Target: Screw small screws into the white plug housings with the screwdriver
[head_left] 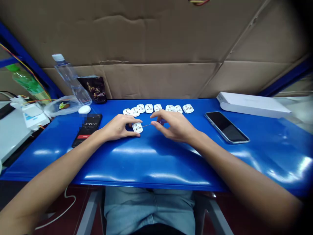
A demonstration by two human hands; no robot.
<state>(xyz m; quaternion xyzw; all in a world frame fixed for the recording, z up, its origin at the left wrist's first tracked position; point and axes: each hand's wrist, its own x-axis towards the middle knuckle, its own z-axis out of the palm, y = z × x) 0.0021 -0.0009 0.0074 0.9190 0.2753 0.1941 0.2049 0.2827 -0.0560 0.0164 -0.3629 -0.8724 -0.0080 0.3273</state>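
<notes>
Lighting: bright overhead source; you get broad white glare streaks on the glossy blue tabletop [151,163]. Shadows: soft, short. Optics: wide-angle bowing at edges, dark vignette at right corners. Focus: centre sharp; your near forearms slightly soft.

Table [156,163]: glossy blue. Plug part [137,127] under the left hand [119,128]: white; row of like parts [157,108] toward the far edge: white. Phone [226,126] near the right edge: black screen, silvery rim. Phone [87,130] near the left edge: black, red bar. Box [251,105] at the far right corner: white. Pouch [94,88]: dark maroon, gold lettering.
</notes>
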